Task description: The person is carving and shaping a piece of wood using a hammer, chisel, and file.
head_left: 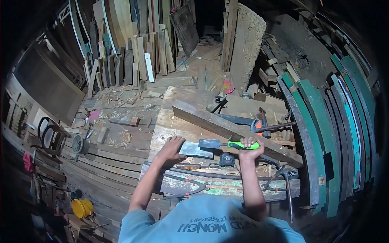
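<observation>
My right hand [251, 150] grips the bright green handle [237, 144] of a wide chisel. Its flat steel blade [210, 143] points left, its tip beside the upper edge of a grey rectangular sharpening stone [197, 150]; whether they touch, I cannot tell. Closed on the stone's left end is my left hand [172, 148], which keeps it against the wooden bench [162, 133]. A dark tape measure [227, 159] sits just below the chisel. Near it lies a tool with a brown wooden handle [189, 166].
A thick wooden beam [219, 121] slants across the bench beyond my hands. Nearer me lie long-handled pincers [198, 187] and a claw hammer [288, 178]. Green-edged boards [314, 105] lean at the right. A yellow bucket [82, 208] stands lower left, and wood scraps litter the floor.
</observation>
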### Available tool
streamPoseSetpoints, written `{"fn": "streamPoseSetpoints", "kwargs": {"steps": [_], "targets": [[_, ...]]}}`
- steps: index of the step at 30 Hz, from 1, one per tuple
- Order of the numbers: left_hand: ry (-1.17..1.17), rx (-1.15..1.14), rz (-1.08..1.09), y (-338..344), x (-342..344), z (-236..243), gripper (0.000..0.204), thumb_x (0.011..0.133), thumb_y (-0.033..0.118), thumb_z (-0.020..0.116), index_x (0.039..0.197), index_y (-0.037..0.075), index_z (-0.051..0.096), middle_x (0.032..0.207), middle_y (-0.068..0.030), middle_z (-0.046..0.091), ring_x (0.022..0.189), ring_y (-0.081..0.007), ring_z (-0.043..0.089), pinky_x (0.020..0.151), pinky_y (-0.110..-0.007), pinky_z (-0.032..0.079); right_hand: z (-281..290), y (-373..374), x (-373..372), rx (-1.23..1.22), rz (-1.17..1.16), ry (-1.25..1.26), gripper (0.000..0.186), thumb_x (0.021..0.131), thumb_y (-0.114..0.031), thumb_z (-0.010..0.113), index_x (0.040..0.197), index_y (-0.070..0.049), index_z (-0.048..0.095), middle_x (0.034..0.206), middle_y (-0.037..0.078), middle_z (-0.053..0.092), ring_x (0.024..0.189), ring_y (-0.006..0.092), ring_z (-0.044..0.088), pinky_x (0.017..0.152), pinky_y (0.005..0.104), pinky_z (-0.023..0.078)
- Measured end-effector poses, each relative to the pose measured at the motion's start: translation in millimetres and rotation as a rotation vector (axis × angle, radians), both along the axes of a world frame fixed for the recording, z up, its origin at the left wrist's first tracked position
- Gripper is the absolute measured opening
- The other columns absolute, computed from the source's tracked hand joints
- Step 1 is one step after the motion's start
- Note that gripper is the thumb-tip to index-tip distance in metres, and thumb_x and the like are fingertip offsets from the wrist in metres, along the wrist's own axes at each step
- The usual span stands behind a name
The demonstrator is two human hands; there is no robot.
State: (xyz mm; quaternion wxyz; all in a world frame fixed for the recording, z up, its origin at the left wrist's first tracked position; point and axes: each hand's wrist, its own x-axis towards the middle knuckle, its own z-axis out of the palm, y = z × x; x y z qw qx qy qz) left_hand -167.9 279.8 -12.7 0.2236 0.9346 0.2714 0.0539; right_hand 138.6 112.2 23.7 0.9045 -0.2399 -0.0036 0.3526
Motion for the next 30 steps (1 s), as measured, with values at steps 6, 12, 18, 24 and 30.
{"fn": "streamPoseSetpoints", "kwargs": {"steps": [6, 12, 18, 24, 30], "targets": [[0.122, 0.021, 0.124, 8.6, -53.9, 9.4, 0.081, 0.065, 0.034, 0.082, 0.133, 0.007, 0.048, 0.131, -0.0167, 0.051, 0.125, -0.0375, 0.043, 0.104, -0.047, 0.036, -15.5, 17.2, -46.1, -0.021, 0.148, 0.008, 0.030, 0.078, -0.035, 0.048, 0.060, -0.013, 0.040, 0.049, 0.002, 0.034, 0.047, 0.0168, 0.033, 0.061, 0.0362, 0.036], [-0.381, 0.010, 0.197, 10.1, -42.3, 21.8, 0.046, 0.086, 0.029, 0.066, 0.127, 0.008, 0.057, 0.128, -0.0160, 0.052, 0.121, -0.0344, 0.047, 0.105, -0.042, 0.036, -29.3, 51.0, -85.5, -0.010, 0.220, 0.070, 0.029, 0.078, -0.033, 0.049, 0.060, -0.012, 0.040, 0.049, 0.003, 0.033, 0.047, 0.0172, 0.033, 0.060, 0.0369, 0.036], [-0.364, -0.168, 0.331, -20.9, 70.0, -2.7, 0.041, 0.099, 0.033, 0.052, 0.086, -0.003, 0.067, 0.074, -0.0236, 0.064, 0.071, -0.0407, 0.063, 0.065, -0.046, 0.048, -38.2, 53.0, -89.9, -0.079, 0.174, 0.090, 0.028, 0.078, -0.031, 0.049, 0.061, -0.011, 0.039, 0.049, 0.004, 0.034, 0.045, 0.0184, 0.033, 0.056, 0.0381, 0.037], [-0.330, -0.116, 0.249, -39.5, 99.0, -14.8, 0.053, 0.100, 0.034, 0.047, 0.066, -0.002, 0.064, 0.062, -0.0273, 0.057, 0.060, -0.0461, 0.058, 0.057, -0.051, 0.046, -42.3, 20.7, -61.3, -0.125, 0.139, 0.010, 0.029, 0.078, -0.034, 0.047, 0.061, -0.012, 0.039, 0.050, 0.003, 0.034, 0.046, 0.0176, 0.033, 0.057, 0.0363, 0.035], [-0.407, -0.155, 0.112, -55.0, 169.5, -32.4, 0.056, 0.101, 0.041, 0.041, 0.072, 0.001, 0.069, 0.066, -0.0260, 0.061, 0.064, -0.0464, 0.062, 0.064, -0.052, 0.050, -25.8, -18.2, -20.5, 0.060, 0.023, -0.245, 0.030, 0.082, -0.033, 0.044, 0.061, -0.013, 0.037, 0.046, 0.002, 0.034, 0.044, 0.0145, 0.031, 0.051, 0.0318, 0.030]]}}
